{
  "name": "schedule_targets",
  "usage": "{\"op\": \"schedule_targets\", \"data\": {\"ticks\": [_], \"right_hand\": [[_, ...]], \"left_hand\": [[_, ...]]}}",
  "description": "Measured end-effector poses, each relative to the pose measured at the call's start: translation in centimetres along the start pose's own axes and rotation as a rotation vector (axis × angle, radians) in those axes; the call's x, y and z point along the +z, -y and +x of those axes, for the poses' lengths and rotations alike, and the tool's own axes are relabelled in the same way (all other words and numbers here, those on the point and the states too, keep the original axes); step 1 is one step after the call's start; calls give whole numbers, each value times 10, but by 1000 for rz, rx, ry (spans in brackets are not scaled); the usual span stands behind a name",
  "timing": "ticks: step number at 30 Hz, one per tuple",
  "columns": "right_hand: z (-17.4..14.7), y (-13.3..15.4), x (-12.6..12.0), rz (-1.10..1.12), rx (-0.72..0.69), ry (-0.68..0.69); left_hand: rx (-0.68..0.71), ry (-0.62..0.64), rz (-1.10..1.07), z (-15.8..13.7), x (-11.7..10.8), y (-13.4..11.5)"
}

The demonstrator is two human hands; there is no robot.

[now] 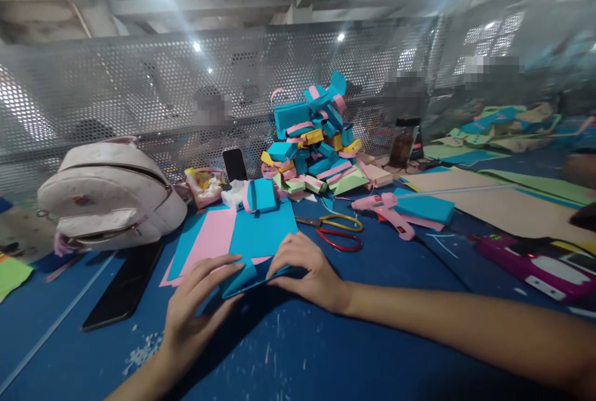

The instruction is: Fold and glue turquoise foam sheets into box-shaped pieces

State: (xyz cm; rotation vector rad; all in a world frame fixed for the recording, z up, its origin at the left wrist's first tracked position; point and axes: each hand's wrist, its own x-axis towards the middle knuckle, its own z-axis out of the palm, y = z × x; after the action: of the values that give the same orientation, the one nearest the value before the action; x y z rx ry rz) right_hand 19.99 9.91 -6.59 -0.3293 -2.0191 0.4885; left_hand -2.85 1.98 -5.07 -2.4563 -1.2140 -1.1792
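Between my two hands is a folded piece of blue foam sheet or card, held just above the table. My left hand grips its left end, fingers on top and thumb beneath. On its right end my right hand is closed, with fingertips and thumb pinching the edge. Directly behind lie a flat blue sheet and a pink sheet, partly overlapping. A small blue box with a pink band rests on the blue sheet. Scissors with yellow and red handles lie beyond my right hand.
A pink glue gun with a cable lies at the right, near a purple power strip. Blue, pink and yellow boxes are piled at the back. At left are a white backpack and a black phone. A perforated metal partition stands behind.
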Motion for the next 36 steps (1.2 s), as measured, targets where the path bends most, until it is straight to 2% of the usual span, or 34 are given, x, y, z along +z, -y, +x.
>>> {"op": "schedule_targets", "data": {"ticks": [18, 36], "right_hand": [[1, 5, 0, -31, 3, 0], [1, 5, 1, -19, -4, -15]], "left_hand": [[108, -6, 89, 3, -5, 1], [66, -18, 38, 2, -6, -4]]}}
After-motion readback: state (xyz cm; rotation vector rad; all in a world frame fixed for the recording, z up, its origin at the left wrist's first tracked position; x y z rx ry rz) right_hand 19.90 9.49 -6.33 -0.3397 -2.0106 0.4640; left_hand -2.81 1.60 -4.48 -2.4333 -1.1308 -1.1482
